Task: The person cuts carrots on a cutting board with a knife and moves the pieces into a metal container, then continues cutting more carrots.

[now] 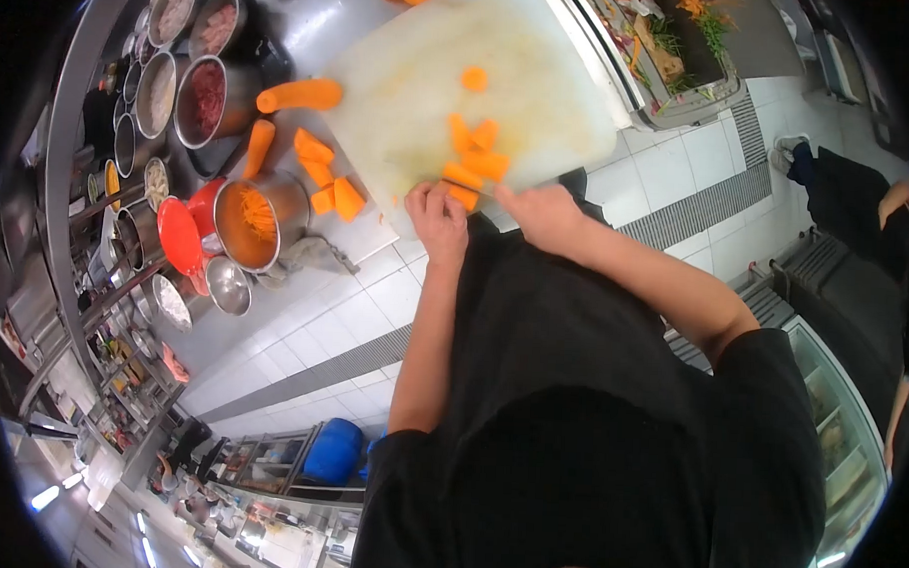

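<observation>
My right hand (542, 215) is closed round the handle of a knife (468, 188) over the near edge of a white cutting board (563, 47). The blade lies across orange carrot pieces. My left hand (437, 215) rests at the board's edge with its fingers bent against the carrot piece (462, 197) by the blade; the fingertips are partly hidden. Other cut chunks (487, 166) lie just beyond the knife, and a round slice (474, 79) sits farther up the board.
Left of the board are carrot chunks (316, 157), a whole peeled carrot (306, 95), a pot of shredded carrot (261, 220) and metal bowls of meat (209, 93). A scrap bin (717, 88) stands at upper right. Another person (858, 198) is at far right.
</observation>
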The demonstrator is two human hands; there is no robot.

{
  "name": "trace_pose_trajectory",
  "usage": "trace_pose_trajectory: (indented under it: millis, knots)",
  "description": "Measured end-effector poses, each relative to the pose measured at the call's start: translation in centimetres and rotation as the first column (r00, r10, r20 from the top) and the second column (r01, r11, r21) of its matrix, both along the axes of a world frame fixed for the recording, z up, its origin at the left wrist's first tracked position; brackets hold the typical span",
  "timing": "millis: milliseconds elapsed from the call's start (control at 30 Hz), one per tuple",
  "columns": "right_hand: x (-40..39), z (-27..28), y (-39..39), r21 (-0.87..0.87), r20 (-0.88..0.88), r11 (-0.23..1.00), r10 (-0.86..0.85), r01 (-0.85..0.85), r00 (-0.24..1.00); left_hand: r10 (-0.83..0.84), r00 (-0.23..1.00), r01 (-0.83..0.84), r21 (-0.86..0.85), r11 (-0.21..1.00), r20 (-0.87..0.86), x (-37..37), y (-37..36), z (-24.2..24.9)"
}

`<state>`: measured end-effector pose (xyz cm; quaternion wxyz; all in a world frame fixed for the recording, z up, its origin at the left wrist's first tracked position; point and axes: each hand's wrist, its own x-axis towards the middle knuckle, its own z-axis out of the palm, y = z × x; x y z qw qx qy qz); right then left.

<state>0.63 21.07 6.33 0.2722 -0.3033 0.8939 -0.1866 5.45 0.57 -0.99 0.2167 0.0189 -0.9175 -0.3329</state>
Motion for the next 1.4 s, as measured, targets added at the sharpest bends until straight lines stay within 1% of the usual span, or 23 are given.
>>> trace_pose_trajectory:
  millis: [33, 100, 133, 200, 233, 267, 333, 367, 400, 433, 467, 533, 567, 633, 667, 733, 800, 867, 900, 967, 1100, 1167, 1400]
  knots:
    - [0.0, -0.5, 0.1, 0.02, 0.005, 1.0, 0.012, -0.012, 1.0, 0.005, 1.0, -0.005, 0.001, 1.0, 0.007, 0.5, -0.1, -0.1]
    - [-0.2, -0.9, 0.5, 0.038, 0.004, 0.999, 0.035, -0.035, 0.999, -0.037, 0.989, 0.018, 0.129, 0.991, 0.14, 0.4, -0.7, 0.5]
    - [-0.5, -0.8, 0.8, 0.041, -0.011, 0.999, 0.032, -0.031, 0.999, -0.029, 0.99, 0.012, 0.127, 0.992, 0.135, 0.6, -1.0, 1.4]
    - [-1.5, -1.0, 1.6, 0.047, -0.034, 0.998, 0.038, -0.036, 0.999, -0.153, 0.986, 0.133, 0.238, 0.962, 0.068, 0.6, -1.3, 4.0]
    - [-1.6, -1.0, 2.1, 0.057, -0.047, 0.998, -0.021, 0.024, 0.999, -0.209, 0.972, 0.193, 0.149, 0.97, 0.106, 0.3, -1.4, 5.8]
    - [-1.7, -1.0, 2.4, 0.064, -0.062, 0.995, -0.075, 0.079, 0.995, -0.201, 0.974, 0.184, 0.149, 0.972, 0.106, 0.3, -1.9, 5.8]
    - [-1.7, -0.9, 2.6, 0.067, -0.072, 0.996, -0.06, 0.065, 0.996, -0.391, 0.886, 0.391, 0.053, 0.919, 0.249, -1.0, -3.3, 5.5]
    - [-1.6, -0.9, 2.7, 0.094, -0.087, 0.995, -0.029, 0.037, 0.996, -0.387, 0.891, 0.387, 0.049, 0.921, 0.238, -1.4, -3.7, 5.6]
    - [-1.6, -0.3, 2.7, 0.125, -0.101, 0.992, 0.003, 0.01, 0.995, -0.38, 0.821, 0.305, 0.236, 0.923, 0.425, -1.9, -4.0, 5.9]
    - [-1.5, 0.3, 2.7, 0.128, -0.112, 0.992, 0.007, 0.007, 0.994, -0.397, 0.705, 0.177, 0.395, 0.901, 0.588, -2.3, -4.0, 6.2]
    - [-1.3, 0.8, 2.5, 0.143, -0.11, 0.99, 0.032, -0.016, 0.993, -0.393, 0.713, 0.175, 0.395, 0.902, 0.58, -2.4, -3.9, 6.0]
    - [-0.7, 1.3, 2.1, 0.15, -0.111, 0.988, 0.06, -0.043, 0.992, -0.25, 0.845, -0.004, 0.473, 0.881, 0.473, -2.1, -3.8, 5.3]
    - [-0.5, 0.8, 2.2, 0.126, -0.139, 0.991, 0.07, -0.053, 0.988, -0.248, 0.849, -0.001, 0.47, 0.883, 0.467, -1.9, -3.5, 4.9]
    - [0.1, 0.8, 2.0, 0.099, -0.173, 0.994, 0.071, -0.055, 0.982, -0.009, 0.929, -0.151, 0.403, 0.902, 0.37, -1.1, -2.2, 4.9]
    - [0.6, 1.0, 2.0, 0.112, -0.129, 0.993, 0.055, -0.04, 0.99, -0.013, 0.931, -0.146, 0.402, 0.904, 0.366, -1.0, -1.6, 4.6]
    - [1.2, 0.8, 1.9, 0.128, -0.08, 0.992, 0.031, -0.02, 0.996, -0.01, 0.986, -0.053, 0.369, 0.928, 0.167, -0.5, -0.4, 3.9]
    - [1.6, 0.3, 2.0, 0.156, -0.015, 0.988, 0.018, -0.015, 1.0, 0.014, 0.986, -0.072, 0.35, 0.934, 0.165, -0.2, 0.3, 2.8]
    - [1.6, -0.3, 2.1, 0.119, -0.033, 0.993, 0.008, -0.004, 0.999, 0.05, 0.998, -0.054, 0.16, 0.986, 0.026, -0.5, 0.4, 1.2]
    - [1.5, 0.0, 2.0, 0.079, -0.051, 0.997, 0.001, 0.003, 0.999, 0.043, 0.999, -0.048, 0.163, 0.986, 0.031, -0.3, 0.4, 0.8]
    - [1.6, 0.9, 2.3, 0.086, -0.058, 0.996, 0.005, 0.0, 0.998, 0.09, 0.996, -0.089, 0.111, 0.99, -0.007, -0.3, 0.6, -0.1]
    - [2.3, 3.1, 3.1, 0.093, -0.075, 0.996, 0.017, -0.01, 0.997, 0.074, 0.997, -0.074, 0.071, 0.995, -0.004, -0.2, 0.4, -0.5]
    - [2.7, 3.3, 3.3, 0.098, -0.076, 0.995, 0.013, -0.005, 0.997, 0.084, 0.995, -0.082, 0.037, 0.996, -0.051, -0.5, 0.5, -0.1]
    - [2.8, 3.6, 3.5, 0.082, -0.084, 0.996, 0.023, -0.016, 0.996, 0.062, 0.997, -0.061, 0.035, 0.998, -0.052, -0.6, 0.4, -0.3]
